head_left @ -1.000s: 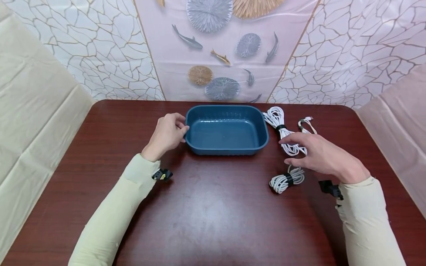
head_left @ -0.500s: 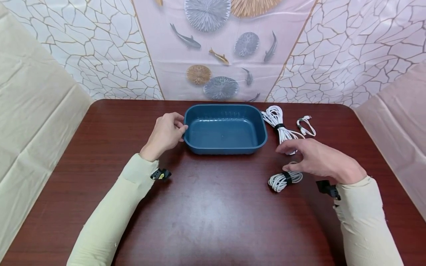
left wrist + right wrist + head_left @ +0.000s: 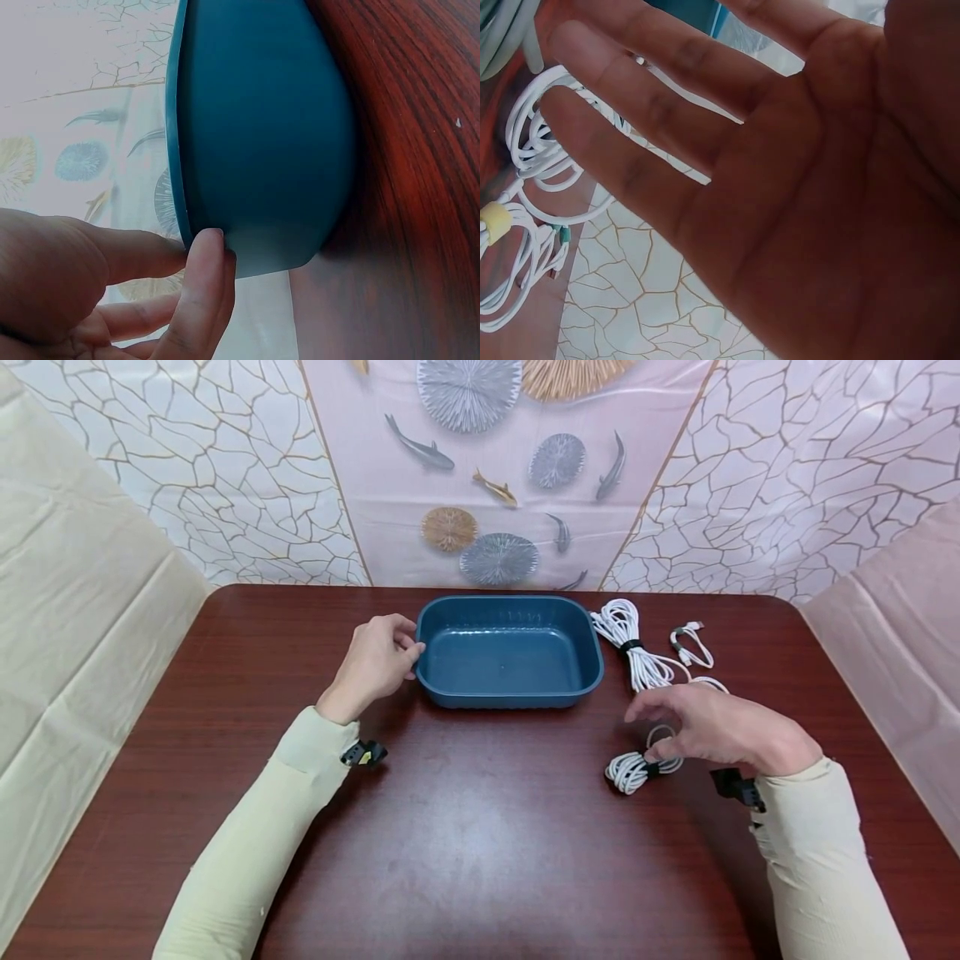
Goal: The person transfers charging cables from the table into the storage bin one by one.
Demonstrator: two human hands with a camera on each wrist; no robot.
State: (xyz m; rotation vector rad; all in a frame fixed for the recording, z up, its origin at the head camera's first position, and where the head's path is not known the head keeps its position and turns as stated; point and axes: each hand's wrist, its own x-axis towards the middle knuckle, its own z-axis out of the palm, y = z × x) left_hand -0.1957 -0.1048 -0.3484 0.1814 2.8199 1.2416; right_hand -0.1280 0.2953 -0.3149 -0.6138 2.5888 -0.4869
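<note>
My left hand (image 3: 375, 662) pinches the left rim of a blue rectangular tub (image 3: 510, 664). In the left wrist view, its fingertips (image 3: 204, 251) lie against the tub's wall just under the rim. Over on the right, my right hand (image 3: 720, 727) hovers with fingers spread above a grey coiled cable (image 3: 628, 773) tied with a black strap. Its thumb overlaps that coil in the head view; whether they touch I cannot tell. In the right wrist view, the palm faces the camera with nothing in it, and the grey coil shows at the upper left.
A long white cable bundle (image 3: 621, 625) with a black strap lies beside the tub's right end. Farther right is a short white cable (image 3: 701, 652). A white cable with a yellow tie (image 3: 495, 222) shows in the right wrist view. Patterned cloth hangs behind the dark red table (image 3: 465, 827).
My right hand has come slightly nearer to me, over the grey coil, uncovering the short white cable and part of another white loop. My left hand stays at the tub.
</note>
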